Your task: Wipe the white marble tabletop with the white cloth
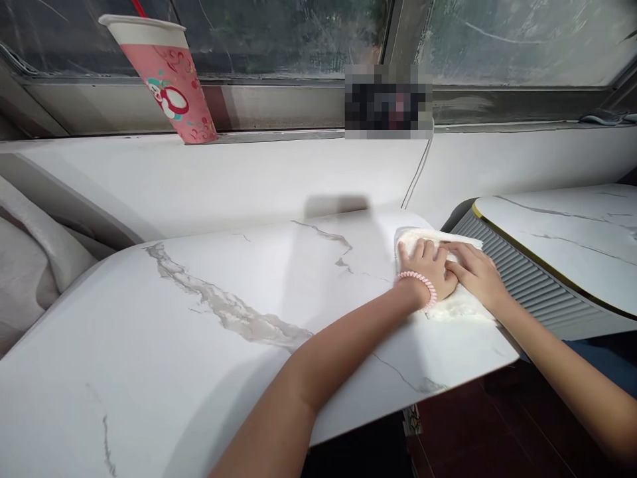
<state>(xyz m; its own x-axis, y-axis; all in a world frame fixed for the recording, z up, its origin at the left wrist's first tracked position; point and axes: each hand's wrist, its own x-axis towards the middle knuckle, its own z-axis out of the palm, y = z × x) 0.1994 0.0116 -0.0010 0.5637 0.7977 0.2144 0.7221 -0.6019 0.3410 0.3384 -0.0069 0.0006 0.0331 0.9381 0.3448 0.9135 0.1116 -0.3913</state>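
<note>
A cream-white cloth (pixel 460 307) lies spread at the right end of a white marble-patterned tabletop (pixel 259 279). My left hand (pixel 432 264), with a pink coiled band on its wrist, rests flat on the cloth with its fingers apart. Beside it, my right hand (pixel 476 273) also lies on the cloth, its fingers stretched out toward the left hand and touching it. Both palms face down, and the cloth under them is hidden. The cloth's edge reaches close to the table's right side.
A pink paper cup (pixel 172 93) with a red straw stands on the window ledge (pixel 279 136). A blurred-out object (pixel 388 101) with a thin cable is farther right. Another marble-patterned top (pixel 572 232) with a ribbed grey side adjoins at right. Grey fabric (pixel 34 252) is at left.
</note>
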